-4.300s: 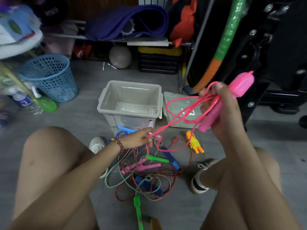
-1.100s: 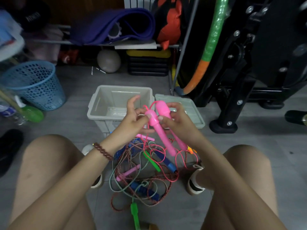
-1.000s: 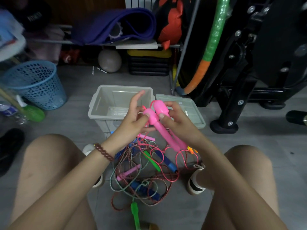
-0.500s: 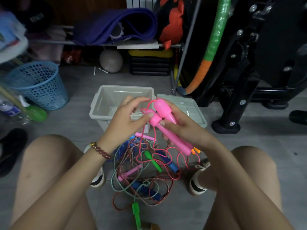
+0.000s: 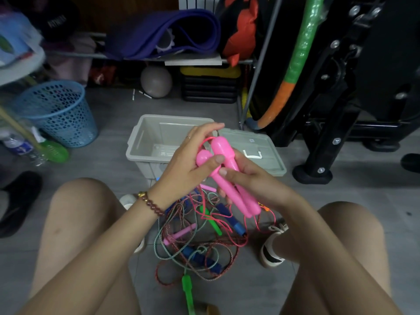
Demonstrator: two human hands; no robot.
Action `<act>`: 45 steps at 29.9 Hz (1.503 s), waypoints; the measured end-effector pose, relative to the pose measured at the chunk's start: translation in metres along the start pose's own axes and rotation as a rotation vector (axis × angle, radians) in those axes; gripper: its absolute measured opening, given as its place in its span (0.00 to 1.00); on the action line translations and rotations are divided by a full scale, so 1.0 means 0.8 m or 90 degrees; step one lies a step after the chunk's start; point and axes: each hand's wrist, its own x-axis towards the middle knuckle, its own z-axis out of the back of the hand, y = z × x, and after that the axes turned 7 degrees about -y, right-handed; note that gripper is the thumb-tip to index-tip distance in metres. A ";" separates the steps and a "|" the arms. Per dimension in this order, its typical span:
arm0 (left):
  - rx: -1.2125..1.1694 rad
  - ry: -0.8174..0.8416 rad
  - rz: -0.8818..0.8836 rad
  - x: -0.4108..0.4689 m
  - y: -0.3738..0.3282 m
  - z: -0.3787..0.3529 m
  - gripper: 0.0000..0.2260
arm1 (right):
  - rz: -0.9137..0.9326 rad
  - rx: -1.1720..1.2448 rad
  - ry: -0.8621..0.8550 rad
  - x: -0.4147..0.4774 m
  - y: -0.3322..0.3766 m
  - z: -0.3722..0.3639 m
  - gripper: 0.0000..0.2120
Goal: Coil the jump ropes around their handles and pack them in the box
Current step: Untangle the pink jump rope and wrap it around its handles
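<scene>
Two pink jump-rope handles lie side by side in front of me, knob ends up. My right hand grips their shafts from the right. My left hand curls over the knob ends, thumb on the left handle, fingers holding the thin pink cord that loops over the top. The cord's loose end hangs down to the floor. Beyond my hands stands the open grey box, with nothing in the part I can see. On the floor between my knees lies a tangled pile of ropes with blue, green and pink handles.
The grey lid lies right of the box. A blue mesh basket stands at the left, black exercise equipment at the right, a shelf with a purple mat behind. My shoes flank the rope pile.
Since 4.3 s ago the pink handles came down from the upper right to in front of the box. In the last second my left hand's fingers closed over the knob ends with the cord.
</scene>
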 end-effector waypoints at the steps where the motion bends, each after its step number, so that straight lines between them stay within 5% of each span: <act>1: -0.018 0.005 0.010 0.001 -0.001 -0.002 0.19 | -0.004 -0.013 0.000 -0.001 0.000 0.001 0.22; 10: -0.156 0.002 0.062 0.007 -0.009 -0.008 0.11 | -0.059 0.034 0.030 -0.003 0.004 0.005 0.27; 16: -0.184 -0.029 0.060 0.015 -0.011 0.007 0.09 | -0.051 0.083 0.211 -0.009 0.011 0.022 0.34; 23: -0.147 -0.053 0.048 0.015 -0.004 0.014 0.09 | 0.063 -0.028 0.080 -0.003 0.003 0.004 0.40; 32: -0.187 -0.038 0.086 0.009 0.002 0.016 0.15 | 0.095 -0.045 0.036 -0.005 0.000 0.001 0.36; 35: -0.349 -0.046 0.167 0.016 0.015 0.019 0.26 | 0.100 0.046 0.016 -0.005 0.001 0.006 0.36; 39: -0.155 -0.114 0.418 0.023 0.036 -0.012 0.15 | 0.123 0.198 -0.022 0.000 0.001 0.012 0.36; 45: 0.047 0.150 0.337 -0.025 0.016 -0.052 0.13 | 0.176 0.015 -0.224 0.007 -0.003 0.014 0.35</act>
